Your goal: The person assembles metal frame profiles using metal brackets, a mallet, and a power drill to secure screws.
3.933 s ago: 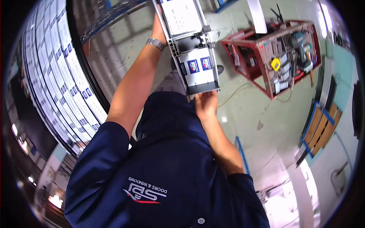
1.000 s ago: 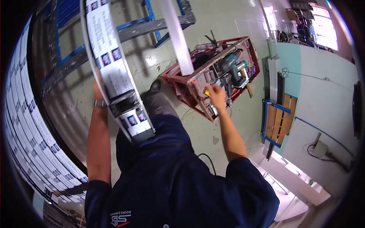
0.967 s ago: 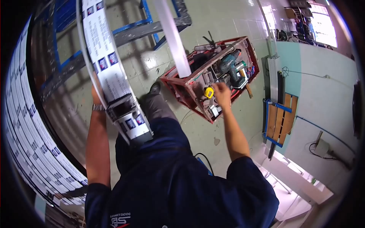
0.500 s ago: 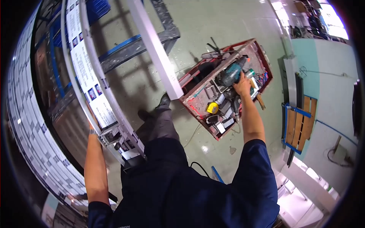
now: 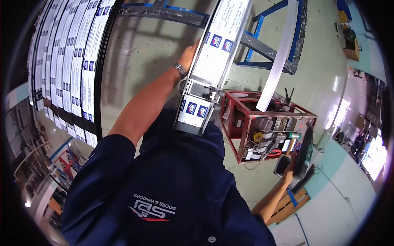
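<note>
My left hand (image 5: 189,54), a watch on its wrist, grips the left edge of a long window profile (image 5: 213,53) wrapped in white film with blue logos. The profile's near end rests against my dark blue shirt. My right hand (image 5: 292,166) is stretched out low at the right. It is closed on the handle of a dark cordless drill (image 5: 304,149), held just right of the red tool cart (image 5: 236,123).
The red cart holds a yellow tape measure (image 5: 257,136) and several small tools. A white strip (image 5: 279,53) leans over it. A blue steel stand (image 5: 262,41) is behind. Stacked film-wrapped profiles (image 5: 69,61) fill the left. A wooden pallet (image 5: 287,203) leans on the wall.
My right hand left the profile's end, reached into the red cart, closed on the drill and drew it out to the right. The left hand kept hold of the profile.
</note>
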### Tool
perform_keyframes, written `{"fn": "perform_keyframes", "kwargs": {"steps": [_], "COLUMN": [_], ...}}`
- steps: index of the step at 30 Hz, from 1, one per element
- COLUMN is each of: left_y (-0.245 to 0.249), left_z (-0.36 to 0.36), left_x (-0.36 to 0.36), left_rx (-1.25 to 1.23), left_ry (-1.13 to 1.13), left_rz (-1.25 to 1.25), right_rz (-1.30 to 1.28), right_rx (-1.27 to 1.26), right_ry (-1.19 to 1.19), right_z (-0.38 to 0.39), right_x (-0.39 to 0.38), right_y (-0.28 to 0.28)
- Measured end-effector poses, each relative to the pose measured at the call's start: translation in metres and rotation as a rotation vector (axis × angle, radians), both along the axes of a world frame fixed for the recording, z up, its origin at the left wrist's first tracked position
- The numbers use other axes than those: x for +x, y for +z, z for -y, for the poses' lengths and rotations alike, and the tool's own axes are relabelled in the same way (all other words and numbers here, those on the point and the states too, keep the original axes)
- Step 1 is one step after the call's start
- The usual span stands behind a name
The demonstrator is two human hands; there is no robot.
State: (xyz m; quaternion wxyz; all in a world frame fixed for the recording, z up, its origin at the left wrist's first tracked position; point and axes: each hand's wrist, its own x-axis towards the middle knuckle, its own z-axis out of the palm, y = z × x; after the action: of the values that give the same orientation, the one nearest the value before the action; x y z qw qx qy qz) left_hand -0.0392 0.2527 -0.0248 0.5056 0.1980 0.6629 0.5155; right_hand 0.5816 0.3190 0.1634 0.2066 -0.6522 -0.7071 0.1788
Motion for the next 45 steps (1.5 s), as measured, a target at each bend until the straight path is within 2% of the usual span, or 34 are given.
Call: {"fn": "perform_keyframes", "kwargs": {"steps": [1, 2, 4, 6, 7, 8, 10, 12, 14, 16, 17, 23, 24, 26, 30, 32, 33, 38, 45], "left_y": [-0.006, -0.012, 0.000, 0.016, 0.016, 0.016, 0.012, 0.008, -0.002, 0.000, -0.005, 0.005, 0.007, 0.014, 0.018, 0.020, 0.021, 0.023, 0.033], "left_z": [-0.003, -0.006, -0.006, -0.005, -0.004, -0.005, -0.006, -0.008, -0.008, -0.006, -0.008, -0.007, -0.005, -0.004, -0.002, -0.002, -0.002, -0.001, 0.002], "left_x": [0.003, 0.004, 0.009, 0.009, 0.010, 0.008, 0.010, 0.011, 0.015, 0.018, 0.019, 0.018, 0.019, 0.020, 0.014, 0.015, 0.015, 0.014, 0.010], "left_rx": [-0.006, -0.015, 0.035, -0.080, 0.007, 0.021, -0.005, 0.000, -0.006, 0.002, 0.014, 0.055, 0.050, 0.077, 0.031, 0.025, 0.020, -0.008, -0.047], "left_ry": [0.061, 0.119, 0.130, 0.117, 0.138, 0.151, 0.117, 0.139, 0.149, 0.150, 0.146, 0.186, 0.193, 0.243, 0.158, 0.175, 0.193, 0.164, 0.143], "left_rz": [-0.004, -0.006, 0.006, 0.130, 0.079, 0.090, 0.009, 0.084, -0.014, 0.058, 0.044, 0.006, 0.014, -0.023, -0.013, -0.004, 0.004, -0.026, -0.013], "right_rz": [-0.033, -0.109, -0.138, -0.360, -0.232, 0.302, 0.176, 0.217, 0.257, 0.300, 0.321, 0.437, 0.444, 0.501, 0.372, 0.425, 0.426, 0.421, 0.421], "right_rx": [-0.077, -0.090, -0.217, -0.360, -0.419, -0.275, -0.294, -0.296, -0.307, -0.328, -0.336, -0.352, -0.359, -0.645, -0.628, -0.326, -0.327, -0.721, -0.702], "right_ry": [0.063, -0.041, 0.183, 0.317, 0.236, 0.385, 0.773, 0.804, 0.844, 0.880, 0.899, 1.058, 1.064, 0.797, 0.788, 1.128, 1.128, 0.825, 0.975], "right_z": [0.013, 0.033, 0.055, 0.073, 0.084, 0.088, 0.087, 0.094, 0.097, 0.080, 0.078, 0.064, 0.065, 0.068, 0.063, 0.055, 0.053, 0.044, 0.035], "right_x": [-0.027, -0.051, -0.123, -0.172, -0.196, -0.166, -0.214, -0.244, -0.275, -0.316, -0.309, -0.367, -0.375, -0.392, -0.402, -0.400, -0.397, -0.381, -0.433], "right_y": [0.034, 0.049, 0.101, 0.119, 0.137, 0.127, 0.154, 0.156, 0.152, 0.136, 0.151, 0.144, 0.149, 0.162, 0.163, 0.155, 0.154, 0.151, 0.155]}}
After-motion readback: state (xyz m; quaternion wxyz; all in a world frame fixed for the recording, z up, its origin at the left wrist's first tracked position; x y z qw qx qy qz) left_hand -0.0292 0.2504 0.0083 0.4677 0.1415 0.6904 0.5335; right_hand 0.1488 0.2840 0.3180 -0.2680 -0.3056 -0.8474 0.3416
